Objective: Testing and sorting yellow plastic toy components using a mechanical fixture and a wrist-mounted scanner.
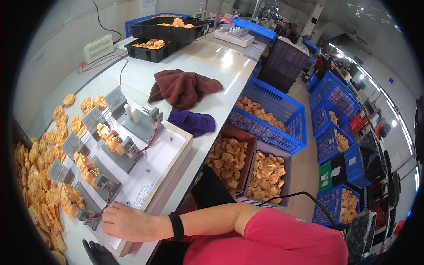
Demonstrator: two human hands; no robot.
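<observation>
My bare right hand, a black band on its wrist, is at the near end of a white test board. Its fingers are curled beside a grey clamp block with a red wire; whatever they hold is hidden. At the lower edge my left hand, in a dark glove, has its fingers stretched out. Along the board stand several grey fixtures with small dial meters. Three carry a yellow plastic part; the far fixture shows two white posts and no yellow part.
Yellow parts are heaped left of the board. Beyond it lie a brown cloth and a purple cloth. Black bins of parts stand at the back. Right of the table are a blue crate and other filled bins.
</observation>
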